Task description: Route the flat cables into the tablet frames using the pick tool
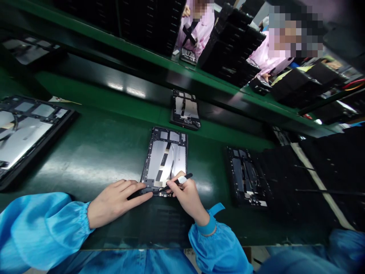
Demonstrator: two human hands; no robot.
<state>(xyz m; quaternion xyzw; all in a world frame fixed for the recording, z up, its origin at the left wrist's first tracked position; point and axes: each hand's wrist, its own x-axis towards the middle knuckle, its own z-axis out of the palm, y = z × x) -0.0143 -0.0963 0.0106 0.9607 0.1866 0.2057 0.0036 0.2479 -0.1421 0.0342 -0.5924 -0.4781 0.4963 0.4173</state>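
Observation:
An opened tablet (154, 156), its silvery inner plate and flex cables bare, lies on the green bench in front of me. My left hand (116, 199) rests at its lower left corner, fingers stretched out and touching the edge. Pinched in my right hand (186, 194) is a slim black pointed tool (186, 177), whose exact kind I cannot make out. Its tip reaches the lower edge of the tablet, near a small connector board (164, 194). Some fingers of the right hand are hidden behind the others.
Another opened tablet (186, 108) lies farther back, one (25, 133) at the left, and one (245, 177) at the right beside black stacked trays (322, 171). A raised green ledge (228, 87) crosses behind, with black stacks and two people in pink (203, 28) beyond.

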